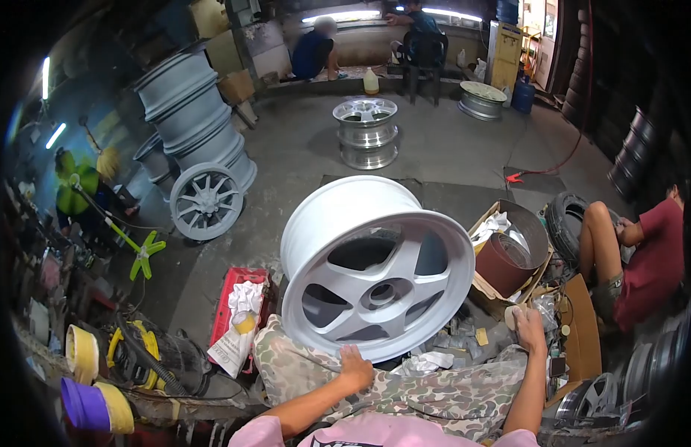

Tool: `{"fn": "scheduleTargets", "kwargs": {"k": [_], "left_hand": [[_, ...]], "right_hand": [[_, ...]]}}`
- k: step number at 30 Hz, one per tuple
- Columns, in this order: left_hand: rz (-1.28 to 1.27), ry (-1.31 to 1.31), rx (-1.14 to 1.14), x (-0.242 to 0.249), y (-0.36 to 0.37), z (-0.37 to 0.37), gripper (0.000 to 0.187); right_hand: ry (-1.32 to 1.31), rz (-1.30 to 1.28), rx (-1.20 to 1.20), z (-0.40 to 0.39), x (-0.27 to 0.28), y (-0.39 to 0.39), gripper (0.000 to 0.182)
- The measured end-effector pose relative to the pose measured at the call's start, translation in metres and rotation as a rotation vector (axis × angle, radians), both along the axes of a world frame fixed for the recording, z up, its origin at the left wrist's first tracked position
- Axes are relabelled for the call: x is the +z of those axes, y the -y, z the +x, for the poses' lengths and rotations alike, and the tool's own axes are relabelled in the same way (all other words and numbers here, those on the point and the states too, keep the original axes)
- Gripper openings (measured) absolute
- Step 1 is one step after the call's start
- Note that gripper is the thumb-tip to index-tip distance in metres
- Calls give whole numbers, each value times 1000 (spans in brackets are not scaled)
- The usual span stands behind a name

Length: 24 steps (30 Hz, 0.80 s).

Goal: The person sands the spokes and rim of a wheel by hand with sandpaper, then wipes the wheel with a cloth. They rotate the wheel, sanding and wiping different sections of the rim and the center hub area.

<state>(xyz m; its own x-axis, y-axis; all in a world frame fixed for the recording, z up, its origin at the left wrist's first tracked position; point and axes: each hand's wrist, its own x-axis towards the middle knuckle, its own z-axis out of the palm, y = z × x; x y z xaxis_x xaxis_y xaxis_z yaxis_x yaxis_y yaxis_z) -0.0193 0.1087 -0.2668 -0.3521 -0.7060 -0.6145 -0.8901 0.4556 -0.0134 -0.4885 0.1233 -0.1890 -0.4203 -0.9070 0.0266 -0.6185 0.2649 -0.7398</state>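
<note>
A large white-grey five-spoke car wheel (368,298) stands tilted in front of me, its face turned up towards me. My left hand (355,370) is on its lower edge, with the fingers closed against the lip. Out to the right, apart from the wheel, my right hand (529,328) grips a small round tan disc (512,316). Below that hand, several small items and scraps lie in a pile. My knees, in camouflage cloth (450,391), are under the wheel's near edge.
A cardboard box (480,287) with a brown sandpaper roll (500,270) is at right. A red tray (230,298) sits left. Stacked wheels (189,112) and a green fan (76,182) stand farther left. Polished wheels (365,134) are ahead. A person in red (651,257) sits right; two people are at the back.
</note>
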Motion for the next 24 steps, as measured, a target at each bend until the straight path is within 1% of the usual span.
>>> {"fn": "scheduleTargets", "kwargs": {"k": [2,5,8,10,11,13,14,16,20,24], "left_hand": [[-3,33,-27,-3,-3,1,57],[-72,-6,-17,-8,0,2,60],[-92,13,40,-2,4,2,63],[-36,28,72,11,7,-1,66],[-44,23,78,9,10,-2,66],[-13,30,66,7,11,-3,68],[-6,28,69,5,8,-5,68],[80,-13,86,15,14,-14,72],[99,-86,75,-13,15,-20,75],[120,-157,18,-16,17,-25,77]], "right_hand": [[-33,3,17,2,6,0,37],[-53,14,26,1,8,-3,37],[-66,48,11,7,15,-7,36],[-100,59,6,5,18,-4,36],[-99,38,11,3,10,-4,36],[-66,3,26,6,15,-3,36],[-68,10,29,5,14,-5,36],[-47,61,12,4,13,-2,36],[-38,74,6,7,17,-4,36],[-55,53,2,-1,9,-7,36]]}}
